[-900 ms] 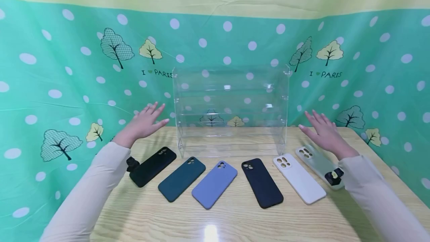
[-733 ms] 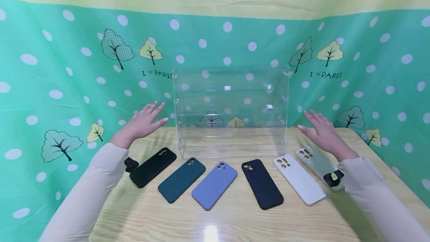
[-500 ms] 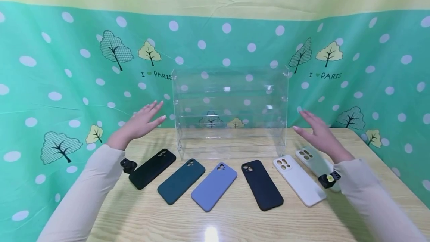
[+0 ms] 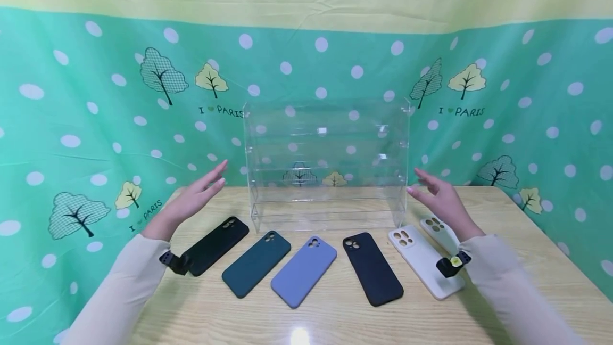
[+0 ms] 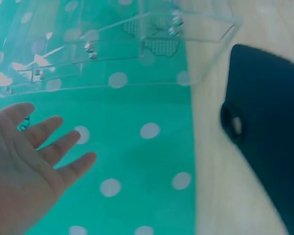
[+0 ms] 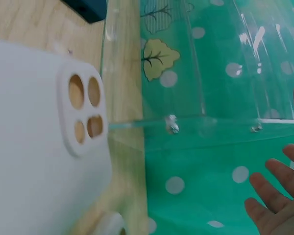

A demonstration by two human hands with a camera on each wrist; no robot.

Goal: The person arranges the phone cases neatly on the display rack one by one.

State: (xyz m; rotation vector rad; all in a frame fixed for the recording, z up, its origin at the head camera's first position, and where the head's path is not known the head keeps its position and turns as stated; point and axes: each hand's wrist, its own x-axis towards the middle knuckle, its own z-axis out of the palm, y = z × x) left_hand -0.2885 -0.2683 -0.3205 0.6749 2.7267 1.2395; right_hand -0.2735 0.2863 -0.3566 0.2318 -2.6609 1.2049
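Note:
My left hand (image 4: 193,198) hovers with its fingers extended above the black phone case (image 4: 215,246) at the left, apart from it. On the other side my right hand (image 4: 442,201) hangs in the air, palm turned inward, above the white phone case (image 4: 423,262) and the pale case (image 4: 441,232) partly covered by that arm. Both hands hold nothing. Between them stands a clear acrylic tiered rack (image 4: 328,198). In front of it lie a dark green case (image 4: 256,265), a lavender-blue case (image 4: 305,271) and a dark navy case (image 4: 373,270).
The cases lie in a row on a light wooden table (image 4: 239,323). Behind the rack hangs a green dotted curtain (image 4: 335,76) with printed trees. Small black cameras are on the left wrist (image 4: 174,262) and right wrist (image 4: 452,265).
Both hands have turned palms inward; the left has drawn slightly left, the right slightly left toward the rack. The view has tilted a little upward. The cases and rack have stayed put.

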